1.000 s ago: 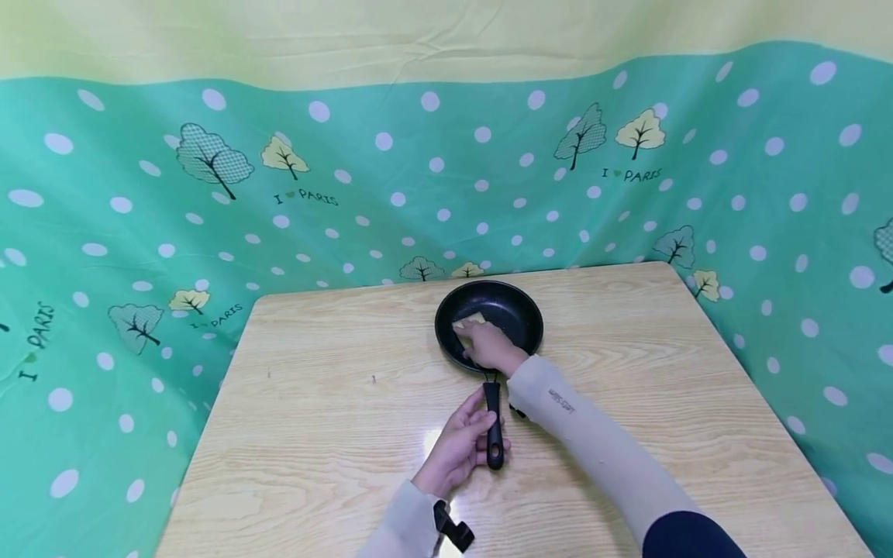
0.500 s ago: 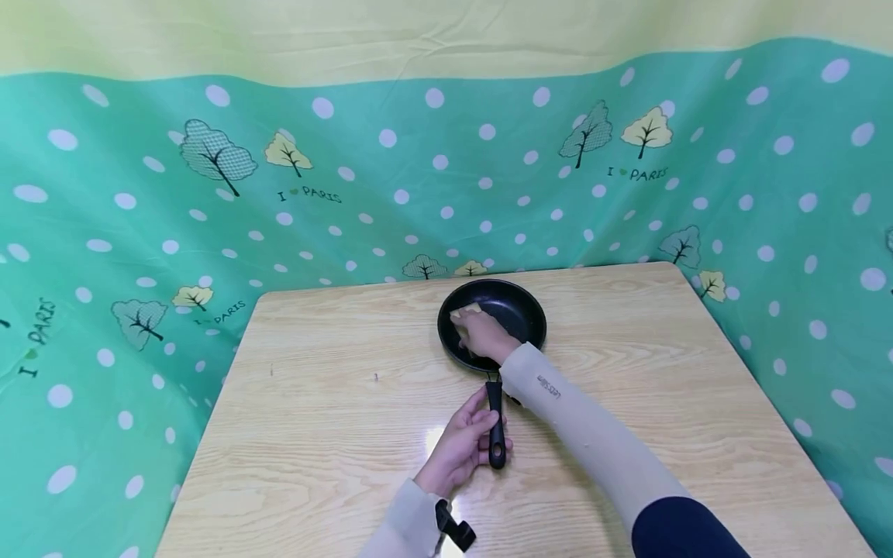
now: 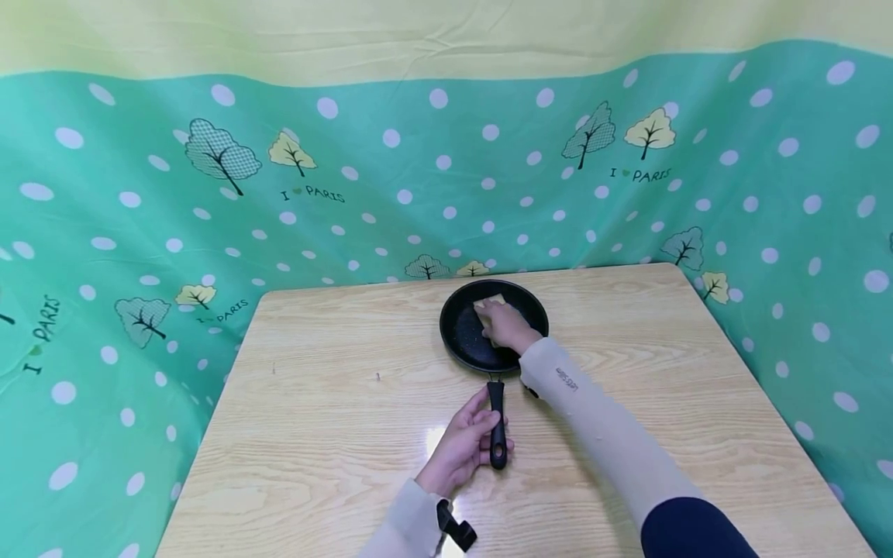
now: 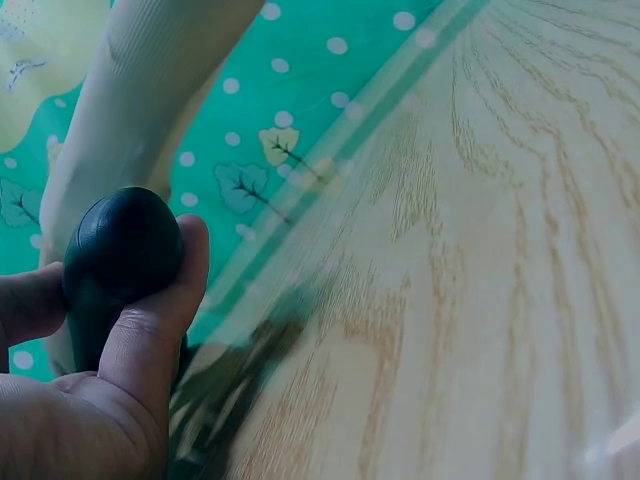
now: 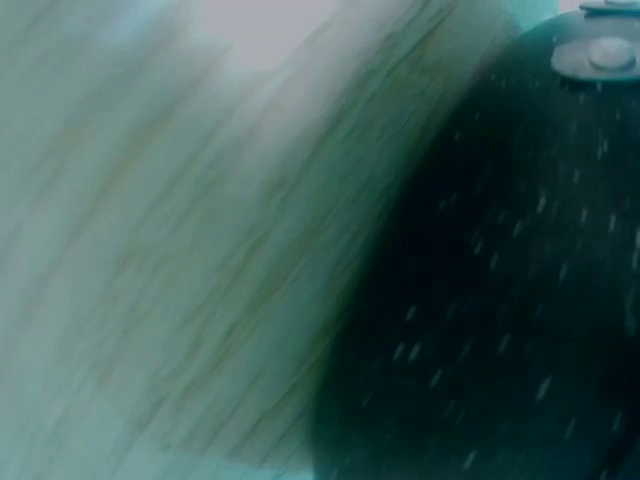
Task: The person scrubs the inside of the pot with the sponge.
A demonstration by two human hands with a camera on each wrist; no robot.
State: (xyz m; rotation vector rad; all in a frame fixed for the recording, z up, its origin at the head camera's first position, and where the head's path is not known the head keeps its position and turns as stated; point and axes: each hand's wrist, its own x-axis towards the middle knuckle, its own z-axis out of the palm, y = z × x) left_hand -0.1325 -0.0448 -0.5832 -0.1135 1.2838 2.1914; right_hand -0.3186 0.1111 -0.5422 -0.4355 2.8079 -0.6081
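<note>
A black frying pan lies on the wooden table, its handle pointing toward me. My left hand grips that handle from the left, thumb on top. In the left wrist view, the thumb and fingers of the left hand close around the rounded handle end. Inside the pan, my right hand holds a pale yellow sponge against the bottom, mostly covered by the fingers. The right wrist view has the speckled pan with a rivet; no hand appears there.
The light wooden table extends on both sides of the pan. A green dotted curtain hangs behind the table and along its sides. My right forearm sleeve crosses over the table's right part.
My right hand has slid with the sponge across the pan bottom, a little left and then clearly to the right. The left hand and the pan stay in place.
</note>
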